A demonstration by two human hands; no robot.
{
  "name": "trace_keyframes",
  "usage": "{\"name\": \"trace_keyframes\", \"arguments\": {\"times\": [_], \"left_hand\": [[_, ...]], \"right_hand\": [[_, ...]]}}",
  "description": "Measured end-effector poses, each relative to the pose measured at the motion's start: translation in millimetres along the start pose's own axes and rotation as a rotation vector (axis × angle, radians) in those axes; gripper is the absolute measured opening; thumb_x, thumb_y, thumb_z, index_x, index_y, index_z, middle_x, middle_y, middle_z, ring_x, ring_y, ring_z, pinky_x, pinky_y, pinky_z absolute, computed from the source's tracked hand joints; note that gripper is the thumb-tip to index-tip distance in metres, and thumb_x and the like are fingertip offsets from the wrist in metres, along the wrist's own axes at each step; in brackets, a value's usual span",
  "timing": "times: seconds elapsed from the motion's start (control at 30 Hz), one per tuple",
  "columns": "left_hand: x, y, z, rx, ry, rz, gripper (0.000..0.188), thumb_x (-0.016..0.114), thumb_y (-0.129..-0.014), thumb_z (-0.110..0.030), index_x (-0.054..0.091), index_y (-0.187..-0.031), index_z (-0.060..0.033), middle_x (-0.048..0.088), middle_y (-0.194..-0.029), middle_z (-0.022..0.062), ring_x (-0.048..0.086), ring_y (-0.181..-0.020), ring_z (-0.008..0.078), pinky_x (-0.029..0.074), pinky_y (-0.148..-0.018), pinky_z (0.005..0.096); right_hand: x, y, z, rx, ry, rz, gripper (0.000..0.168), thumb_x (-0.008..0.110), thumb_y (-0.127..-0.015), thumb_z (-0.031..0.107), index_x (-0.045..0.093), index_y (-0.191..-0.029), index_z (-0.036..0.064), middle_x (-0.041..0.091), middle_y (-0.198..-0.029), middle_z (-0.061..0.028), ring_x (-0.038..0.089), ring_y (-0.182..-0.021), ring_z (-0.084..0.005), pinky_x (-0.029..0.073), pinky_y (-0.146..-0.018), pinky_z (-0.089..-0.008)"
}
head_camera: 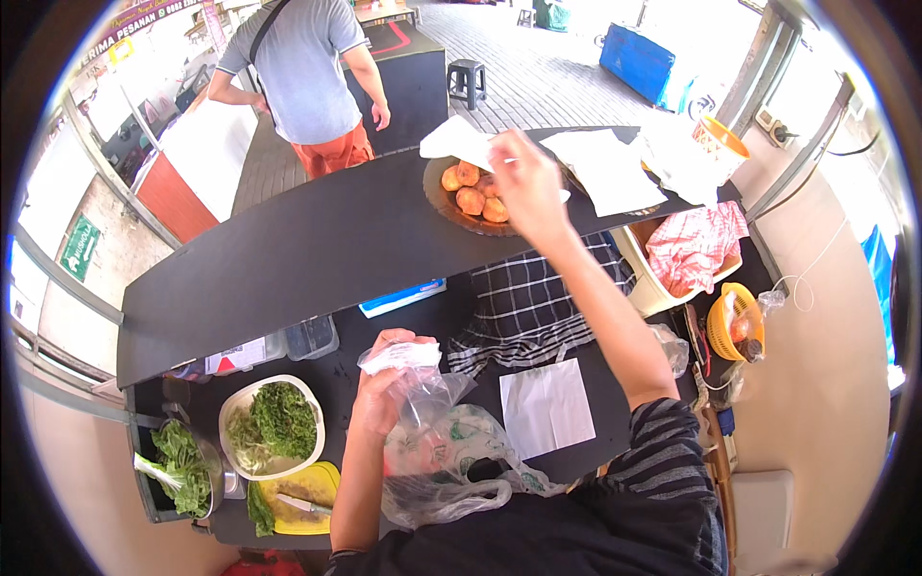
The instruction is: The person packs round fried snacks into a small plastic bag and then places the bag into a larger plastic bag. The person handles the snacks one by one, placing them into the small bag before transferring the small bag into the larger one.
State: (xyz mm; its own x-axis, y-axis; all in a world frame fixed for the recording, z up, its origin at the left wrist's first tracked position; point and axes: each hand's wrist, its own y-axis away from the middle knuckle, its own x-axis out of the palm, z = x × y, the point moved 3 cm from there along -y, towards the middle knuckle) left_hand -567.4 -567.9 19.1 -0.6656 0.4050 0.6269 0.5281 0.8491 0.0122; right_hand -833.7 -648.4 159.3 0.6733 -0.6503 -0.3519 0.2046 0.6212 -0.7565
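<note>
My right hand [524, 176] is raised over a glass plate [450, 214] of round fried snacks [470, 201] on the raised black counter. A white paper sheet [455, 141] lies or hangs over the plate's far edge beside my fingers; the fingers' hold on it is unclear. Lower down, my left hand [385, 389] grips a small clear plastic bag [430, 392] with white paper at its top. Below it, a printed translucent carrier bag [454, 461] rests against my front. To its right, a white paper square [549, 408] lies on the lower counter.
Left stand a white bowl of chopped greens [234, 410], a pot of leafy vegetables [209, 461] and a yellow cutting board [324, 471] with a knife [302, 504]. Right are a checked cloth [533, 295], a cream bin [637, 277] and a yellow basket [720, 335]. A person [306, 72] stands beyond the counter.
</note>
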Motion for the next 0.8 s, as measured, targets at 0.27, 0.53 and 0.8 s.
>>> {"name": "trace_keyframes", "arguments": {"times": [0.27,0.53,0.8], "left_hand": [[2.3,10.5,-6.0,0.019,-0.045,-0.008,0.048,0.073,-0.073,-0.018,0.051,-0.114,-0.0049,0.062,-0.113,0.0177,0.063,-0.101,0.0241,0.052,-0.088,0.0352],[8.6,19.8,-20.3,0.07,-0.135,-0.063,0.054,0.076,-0.069,-0.021,0.049,-0.114,-0.0052,0.062,-0.103,0.0133,0.064,-0.093,0.0213,0.053,-0.081,0.0332],[30.4,9.3,-40.2,0.18,-0.128,0.002,0.061,0.079,-0.067,-0.019,0.048,-0.116,-0.0024,0.063,-0.1,0.013,0.064,-0.095,0.0206,0.051,-0.084,0.0314]], "right_hand": [[96.1,38.7,56.6,-0.379,0.128,0.229,0.013,0.056,-0.09,0.014,0.053,-0.097,0.003,0.06,-0.087,-0.0113,0.061,-0.085,-0.0291,0.049,-0.077,-0.0412],[144.8,73.1,56.7,-0.443,0.16,0.412,0.015,0.059,-0.085,0.012,0.054,-0.096,0.003,0.062,-0.078,-0.0093,0.064,-0.077,-0.0294,0.05,-0.071,-0.0411],[120.4,72.2,58.0,-0.391,0.114,0.411,0.022,0.058,-0.089,0.021,0.057,-0.103,0.004,0.063,-0.092,-0.0111,0.062,-0.09,-0.0297,0.05,-0.074,-0.0421]]}}
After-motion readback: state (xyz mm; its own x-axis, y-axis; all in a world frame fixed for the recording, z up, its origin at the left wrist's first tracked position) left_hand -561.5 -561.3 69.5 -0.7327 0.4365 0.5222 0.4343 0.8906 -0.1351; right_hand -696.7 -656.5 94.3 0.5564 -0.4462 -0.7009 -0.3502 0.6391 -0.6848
